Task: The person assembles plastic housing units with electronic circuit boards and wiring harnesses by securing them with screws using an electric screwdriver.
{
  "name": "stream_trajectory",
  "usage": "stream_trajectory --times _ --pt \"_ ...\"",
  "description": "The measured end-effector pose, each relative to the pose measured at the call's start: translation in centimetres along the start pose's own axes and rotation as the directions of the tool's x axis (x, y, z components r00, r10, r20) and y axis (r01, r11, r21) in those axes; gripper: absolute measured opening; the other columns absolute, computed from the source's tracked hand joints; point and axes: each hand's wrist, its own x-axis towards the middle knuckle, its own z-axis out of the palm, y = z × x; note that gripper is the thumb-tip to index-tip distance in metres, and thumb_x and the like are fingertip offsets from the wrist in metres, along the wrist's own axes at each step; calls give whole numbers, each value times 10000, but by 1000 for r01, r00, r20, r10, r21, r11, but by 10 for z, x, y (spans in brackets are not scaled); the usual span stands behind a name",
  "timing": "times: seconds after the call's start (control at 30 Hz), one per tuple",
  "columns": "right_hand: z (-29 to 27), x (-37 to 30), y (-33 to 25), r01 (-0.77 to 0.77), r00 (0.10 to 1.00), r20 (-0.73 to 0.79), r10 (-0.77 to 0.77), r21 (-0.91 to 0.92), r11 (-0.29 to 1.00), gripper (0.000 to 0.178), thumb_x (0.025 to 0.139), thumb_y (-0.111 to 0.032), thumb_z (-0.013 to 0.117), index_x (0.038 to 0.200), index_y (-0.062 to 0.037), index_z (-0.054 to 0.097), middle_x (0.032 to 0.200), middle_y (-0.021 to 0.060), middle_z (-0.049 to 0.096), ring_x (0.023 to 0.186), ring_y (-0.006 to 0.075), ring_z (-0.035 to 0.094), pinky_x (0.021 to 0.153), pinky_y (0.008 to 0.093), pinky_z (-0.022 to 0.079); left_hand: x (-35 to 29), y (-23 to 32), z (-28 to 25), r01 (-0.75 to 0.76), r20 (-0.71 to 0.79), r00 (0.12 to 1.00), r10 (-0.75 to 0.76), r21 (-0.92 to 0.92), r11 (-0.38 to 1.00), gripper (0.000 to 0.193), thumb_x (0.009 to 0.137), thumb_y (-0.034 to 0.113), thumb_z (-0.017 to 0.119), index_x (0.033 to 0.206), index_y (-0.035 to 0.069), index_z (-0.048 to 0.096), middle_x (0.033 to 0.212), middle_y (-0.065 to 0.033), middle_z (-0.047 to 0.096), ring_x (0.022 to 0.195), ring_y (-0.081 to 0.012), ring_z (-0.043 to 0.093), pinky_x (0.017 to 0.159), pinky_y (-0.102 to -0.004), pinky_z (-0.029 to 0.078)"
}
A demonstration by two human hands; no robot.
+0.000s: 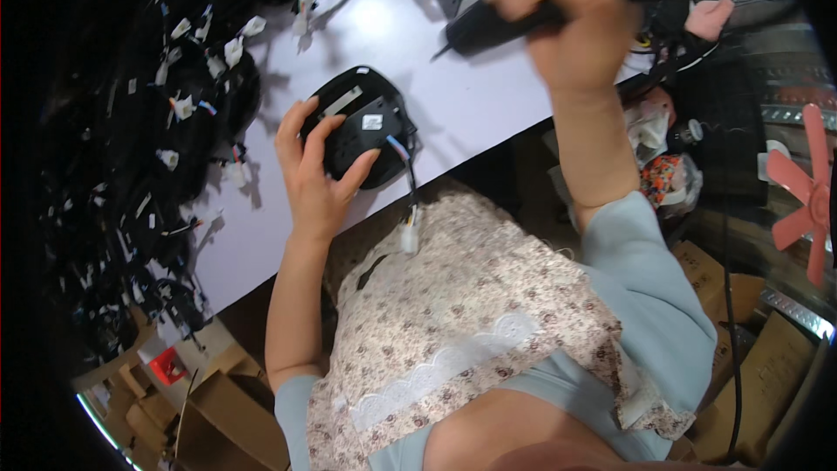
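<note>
A black rounded plastic unit (349, 144) lies on the white table, with a flat box on it that carries a small white label. Out of the box runs a short bundle of coloured wires ending in a white connector plug (409, 238), which hangs over the table's near edge. My left hand (316, 157) grips the unit from its left side, thumb and fingers spread across it. Up and to the right, my right hand (567, 9), smeared by motion, is closed around a black electric screwdriver (493, 28). The screwdriver's thin bit points down and left, above the table and apart from the unit.
Many black units with wires and white connectors (234, 52) crowd the left and far side of the white table (471, 113). On the right are a pink fan (815, 196), a pink cloth (709, 17) and plastic bags. Cardboard boxes (231, 419) stand below.
</note>
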Motion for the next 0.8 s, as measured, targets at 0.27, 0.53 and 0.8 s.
stream_trajectory --times 0.27,0.53,0.8 --pt "-66 31 -2 261 854 -498 150 660 705 208 940 12 640 1124 -18 549 777 60 596 619 148 578 617 296 504 11 6 9 -32 26 999 33 -65 997 513 737 228 886 1157 29 668 1452 -161 470 1374 -389 416 1125 -484 378" --pt "-53 30 4 -118 992 -69 105 -222 968 289 870 67 710 1113 -24 583 791 39 631 645 114 614 587 257 494 2 15 -6 -2 32 999 6 -118 993 662 722 285 903 1277 62 619 1518 -182 392 1397 -397 389 1138 -488 363" --pt "-45 30 0 -55 949 -310 -53 -328 943 166 918 32 665 1053 -14 581 734 52 605 587 135 590 576 278 487 -7 5 -13 129 112 987 -115 -135 982 634 774 242 818 1330 52 580 1536 -176 371 1403 -386 396 1146 -468 361"
